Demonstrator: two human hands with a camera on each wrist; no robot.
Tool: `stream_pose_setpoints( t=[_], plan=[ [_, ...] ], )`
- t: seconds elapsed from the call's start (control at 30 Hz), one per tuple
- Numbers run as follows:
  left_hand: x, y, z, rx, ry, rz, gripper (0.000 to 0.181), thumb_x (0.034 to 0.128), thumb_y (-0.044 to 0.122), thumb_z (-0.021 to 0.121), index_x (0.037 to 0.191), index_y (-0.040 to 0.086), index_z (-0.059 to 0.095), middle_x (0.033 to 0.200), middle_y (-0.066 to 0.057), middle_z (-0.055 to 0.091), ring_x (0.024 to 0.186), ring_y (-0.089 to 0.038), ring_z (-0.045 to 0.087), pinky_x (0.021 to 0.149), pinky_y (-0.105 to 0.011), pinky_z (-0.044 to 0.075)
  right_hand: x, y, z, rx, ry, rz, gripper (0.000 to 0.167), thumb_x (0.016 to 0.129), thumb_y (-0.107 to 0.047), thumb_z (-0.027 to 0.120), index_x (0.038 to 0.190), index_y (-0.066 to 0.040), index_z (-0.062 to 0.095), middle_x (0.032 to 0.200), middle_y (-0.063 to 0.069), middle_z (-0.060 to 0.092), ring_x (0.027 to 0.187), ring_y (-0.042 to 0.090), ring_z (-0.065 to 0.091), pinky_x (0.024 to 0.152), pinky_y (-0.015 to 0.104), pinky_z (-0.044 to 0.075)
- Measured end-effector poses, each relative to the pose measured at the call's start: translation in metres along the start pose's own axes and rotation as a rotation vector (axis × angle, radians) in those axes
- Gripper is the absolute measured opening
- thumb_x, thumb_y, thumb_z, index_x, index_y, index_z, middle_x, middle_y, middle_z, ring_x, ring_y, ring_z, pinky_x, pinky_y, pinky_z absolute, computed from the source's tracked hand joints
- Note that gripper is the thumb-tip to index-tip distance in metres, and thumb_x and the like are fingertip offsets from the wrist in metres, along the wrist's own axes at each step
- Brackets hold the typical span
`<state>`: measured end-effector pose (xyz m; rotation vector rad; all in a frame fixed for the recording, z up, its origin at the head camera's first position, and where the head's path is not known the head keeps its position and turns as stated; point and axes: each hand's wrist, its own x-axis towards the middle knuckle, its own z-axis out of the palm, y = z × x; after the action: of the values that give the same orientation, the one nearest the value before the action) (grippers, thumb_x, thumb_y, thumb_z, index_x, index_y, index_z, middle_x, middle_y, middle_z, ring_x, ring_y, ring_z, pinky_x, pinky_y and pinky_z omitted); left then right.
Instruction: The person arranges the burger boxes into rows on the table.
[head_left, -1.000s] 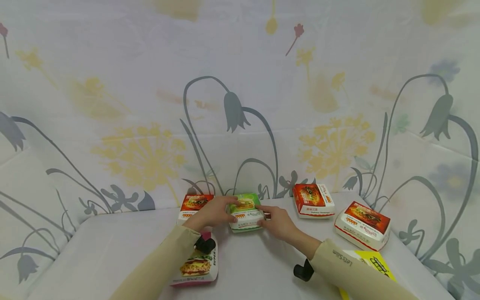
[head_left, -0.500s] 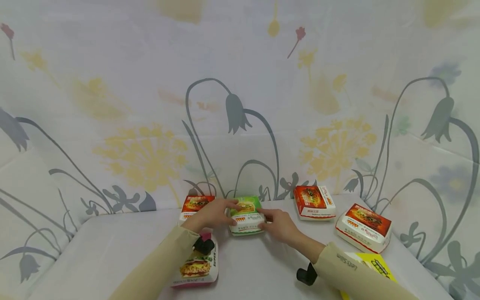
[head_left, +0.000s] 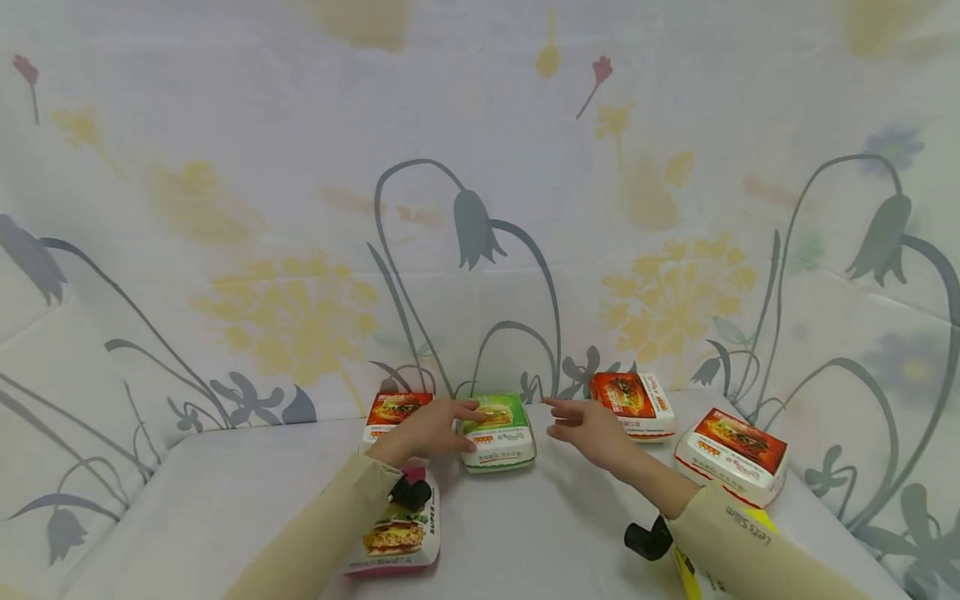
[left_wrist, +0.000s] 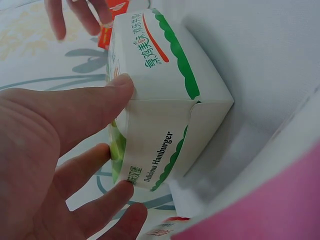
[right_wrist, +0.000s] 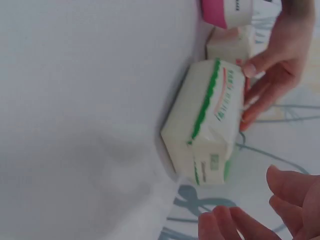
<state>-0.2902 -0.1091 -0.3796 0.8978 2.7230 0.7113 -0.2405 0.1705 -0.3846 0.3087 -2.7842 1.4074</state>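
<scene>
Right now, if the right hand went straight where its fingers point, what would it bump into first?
Probably the green burger box, across a small gap from the fingers. I can't tell exactly how high the right hand is, so it might skim over the top.

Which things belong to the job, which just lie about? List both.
Likely job:
green-topped box
left hand, touching it
right hand, nearby

Apparently lying about:
left red-topped box
middle red-topped box
rightmost red-topped box
pink box
yellow item, mostly hidden
</scene>
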Motion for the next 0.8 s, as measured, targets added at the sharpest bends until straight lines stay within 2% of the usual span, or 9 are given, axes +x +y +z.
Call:
stream_pose_setpoints(
  t=[0.2,0.4,0.6,0.7,0.8],
  plan=[
    [-0.001,0.000,0.001,-0.019,0.002,-0.015,0.047,0.0863,0.017,0.079,0.132,0.015,0.067,0.151,-0.005,0.047,0.140,-0.032,0.038,0.112,-0.050,0.033,-0.013,0.000,-0.031,0.020,0.002,-0.011,0.047,0.095,-0.014,0.068,0.140,-0.007,0.057,0.130,0.019,0.063,0.116,0.034,0.062,0.087,0.042,0.056],
    [-0.001,-0.002,0.000,-0.008,0.004,-0.023,0.048,0.0867,0.019,0.078,0.133,0.016,0.066,0.151,-0.003,0.047,0.140,-0.032,0.039,0.111,-0.050,0.035,-0.030,0.008,-0.060,-0.011,0.017,-0.050,0.051,0.096,-0.019,0.068,0.143,-0.006,0.054,0.132,0.021,0.061,0.119,0.036,0.060,0.087,0.040,0.056],
    [-0.001,0.000,0.001,0.007,0.001,-0.032,0.047,0.0885,0.020,0.076,0.134,0.018,0.065,0.153,-0.002,0.044,0.140,-0.031,0.038,0.110,-0.049,0.036,-0.054,0.017,-0.087,-0.018,0.011,-0.008,0.056,0.098,-0.024,0.066,0.147,-0.003,0.048,0.137,0.023,0.057,0.121,0.037,0.058,0.091,0.044,0.053],
    [0.000,-0.001,0.002,0.003,0.000,-0.028,0.047,0.0889,0.019,0.076,0.135,0.018,0.065,0.153,-0.002,0.044,0.141,-0.031,0.038,0.110,-0.049,0.036,-0.066,0.025,-0.098,-0.068,0.034,0.012,0.058,0.097,-0.030,0.067,0.145,-0.002,0.050,0.139,0.022,0.056,0.122,0.038,0.057,0.088,0.040,0.054],
    [0.001,-0.001,0.003,0.002,-0.002,-0.022,0.048,0.0890,0.019,0.076,0.135,0.017,0.064,0.153,-0.002,0.044,0.140,-0.031,0.039,0.110,-0.048,0.036,-0.078,0.035,-0.108,-0.170,0.063,0.020,0.057,0.095,-0.037,0.068,0.140,-0.004,0.057,0.136,0.020,0.058,0.121,0.040,0.056,0.084,0.038,0.054]
  ],
)
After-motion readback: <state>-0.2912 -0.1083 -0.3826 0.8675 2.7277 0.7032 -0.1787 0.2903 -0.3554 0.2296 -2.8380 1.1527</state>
